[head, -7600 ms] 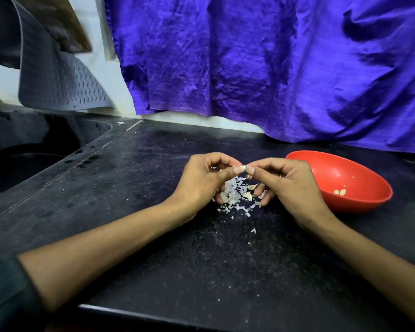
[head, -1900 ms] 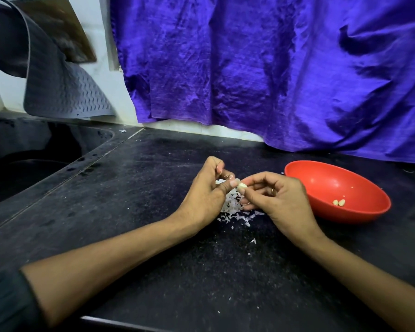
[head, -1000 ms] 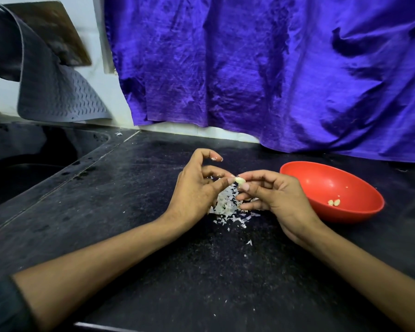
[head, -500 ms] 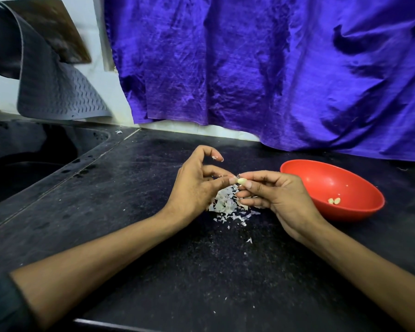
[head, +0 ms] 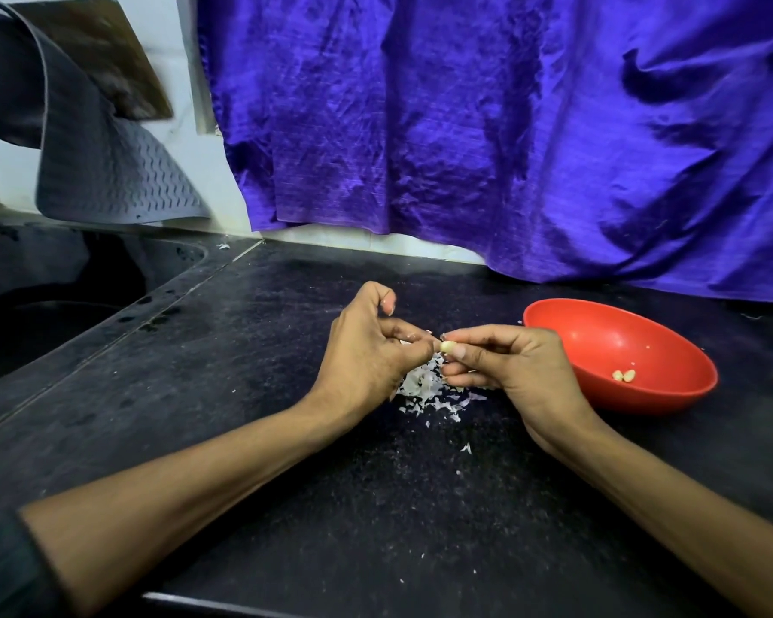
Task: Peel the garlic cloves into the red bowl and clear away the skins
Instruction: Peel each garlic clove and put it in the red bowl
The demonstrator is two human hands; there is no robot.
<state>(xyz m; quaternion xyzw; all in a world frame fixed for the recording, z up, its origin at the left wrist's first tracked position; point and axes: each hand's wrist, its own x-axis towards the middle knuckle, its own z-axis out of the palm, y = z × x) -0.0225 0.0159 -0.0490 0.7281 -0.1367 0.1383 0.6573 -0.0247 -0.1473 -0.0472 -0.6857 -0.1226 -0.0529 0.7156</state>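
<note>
The left hand (head: 367, 345) has drawn slightly off the garlic clove (head: 447, 347), fingers curled, perhaps pinching skin. The right hand (head: 505, 363) pinches the clove above the skins (head: 425, 388) mid-bench, its long axis seemingly leftward. Small, firm, probably slippery: grip its sides. The red bowl (head: 670, 385) sits right.

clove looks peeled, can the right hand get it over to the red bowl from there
Probably yes. The right hand pinches the clove, and the red bowl sits open just beside it on the counter, nothing between.
</note>
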